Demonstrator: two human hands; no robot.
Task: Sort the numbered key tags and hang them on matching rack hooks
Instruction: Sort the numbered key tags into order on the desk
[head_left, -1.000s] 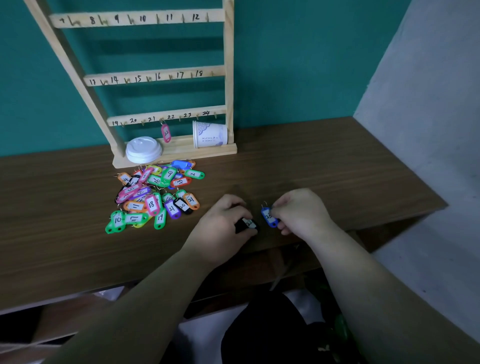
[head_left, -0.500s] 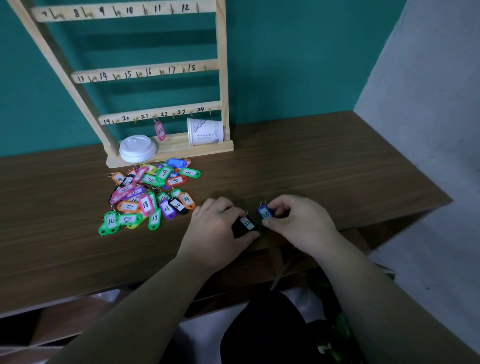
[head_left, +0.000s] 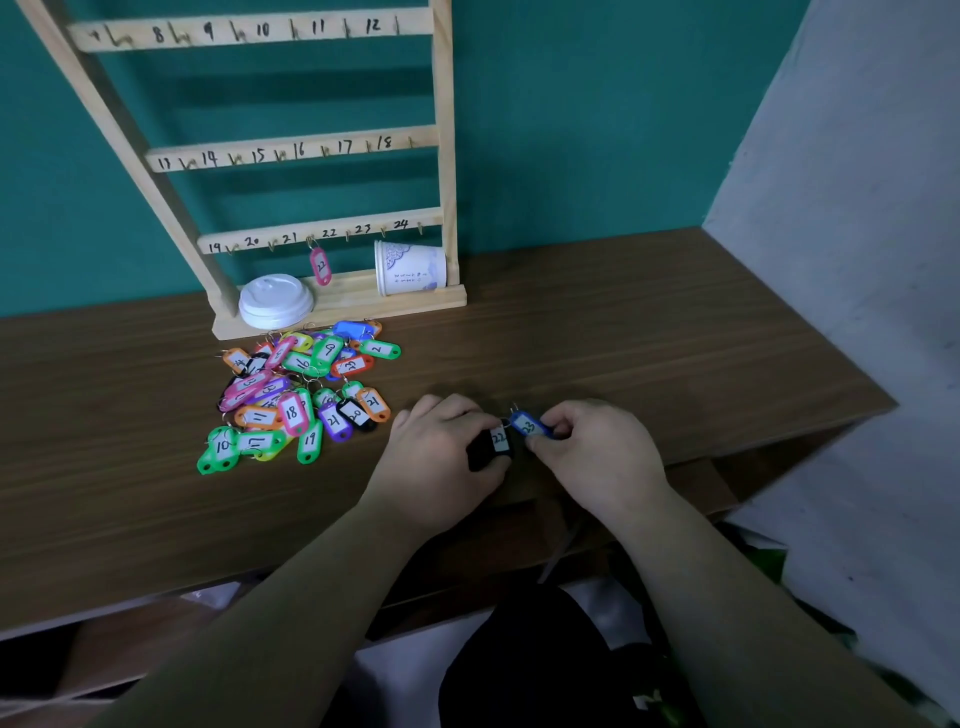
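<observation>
My left hand (head_left: 441, 457) grips a black key tag (head_left: 493, 444) labelled 22 near the table's front edge. My right hand (head_left: 592, 452) pinches a blue key tag (head_left: 529, 425) labelled 23, and the two tags touch at their rings. A pile of several coloured numbered tags (head_left: 301, 395) lies to the left on the table. The wooden rack (head_left: 311, 150) leans against the teal wall, with numbered hooks from 7 to 24 in view. A pink tag (head_left: 320, 266) marked 22 hangs from a hook on the bottom rail.
A white paper cup (head_left: 410, 267) lies on its side on the rack's base, and a white lid (head_left: 275, 300) sits at the base's left. The brown table (head_left: 649, 338) meets a grey wall (head_left: 857, 260) on the right.
The two tags have come closer together between my hands. Both hands stayed near the table's front edge, and the camera view shifted slightly.
</observation>
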